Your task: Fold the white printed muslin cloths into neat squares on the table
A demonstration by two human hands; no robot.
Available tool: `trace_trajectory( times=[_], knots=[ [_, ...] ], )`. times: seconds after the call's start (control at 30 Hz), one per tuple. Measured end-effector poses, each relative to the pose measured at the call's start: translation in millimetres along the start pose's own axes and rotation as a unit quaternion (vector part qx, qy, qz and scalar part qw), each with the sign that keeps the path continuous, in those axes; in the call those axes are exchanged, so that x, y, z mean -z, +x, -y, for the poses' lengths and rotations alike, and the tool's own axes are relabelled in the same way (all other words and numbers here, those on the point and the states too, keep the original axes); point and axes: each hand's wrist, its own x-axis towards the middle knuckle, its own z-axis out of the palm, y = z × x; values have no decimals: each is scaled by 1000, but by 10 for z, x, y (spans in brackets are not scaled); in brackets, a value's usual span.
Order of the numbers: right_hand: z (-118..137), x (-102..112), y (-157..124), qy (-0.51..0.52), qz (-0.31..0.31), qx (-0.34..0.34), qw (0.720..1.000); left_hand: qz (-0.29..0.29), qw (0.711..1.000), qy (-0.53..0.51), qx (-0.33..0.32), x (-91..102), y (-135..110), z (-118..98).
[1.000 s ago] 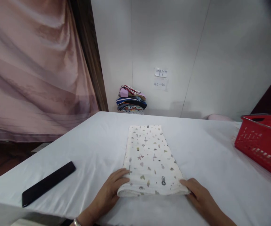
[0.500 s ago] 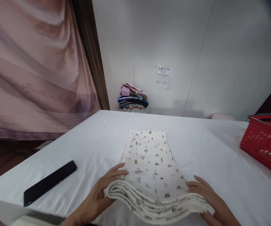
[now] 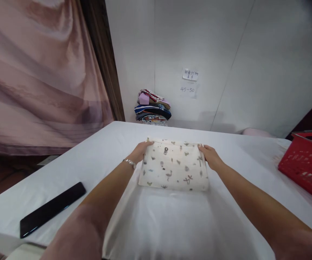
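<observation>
A cream cloth (image 3: 173, 166) with small printed figures lies folded in half on the white table (image 3: 172, 220). Both my arms reach forward over the table. My left hand (image 3: 141, 151) grips the cloth's far left corner, fingers closed over the edge. My right hand (image 3: 209, 156) grips the far right corner the same way. A thin bracelet sits on my left wrist.
A black flat phone (image 3: 51, 209) lies near the table's left front edge. A red plastic basket (image 3: 306, 166) stands at the right edge. A stack of folded clothes (image 3: 152, 111) sits beyond the table against the white wall. A pink curtain (image 3: 42, 72) hangs at left.
Both hands lifted the cloth's near end and carried it forward onto the far end, so the long strip now lies folded in half. Phone and basket have not moved.
</observation>
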Motion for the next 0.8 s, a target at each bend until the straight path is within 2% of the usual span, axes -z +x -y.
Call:
trace_trajectory(
  times=[0.07,0.13,0.27,0.4,0.6,0.7,0.8],
  knots=[
    [-91,-117,241,-22,-6,-50,998,-30,998,23,50,-38,267,86],
    [-212,-194,380,-37,-5,-77,996,-45,995,40,78,-45,417,218],
    [-391,-220,466,-37,13,-103,994,-47,994,46,90,-6,491,415],
    [-437,-179,464,-5,49,-110,993,-38,994,46,90,37,501,438],
    [-319,-98,335,58,51,-53,996,1,999,27,44,43,425,297],
    [-131,27,200,95,61,4,994,32,999,13,-19,58,246,88],
    [155,178,24,115,63,70,989,86,990,-2,-109,77,-29,-216]
  ],
)
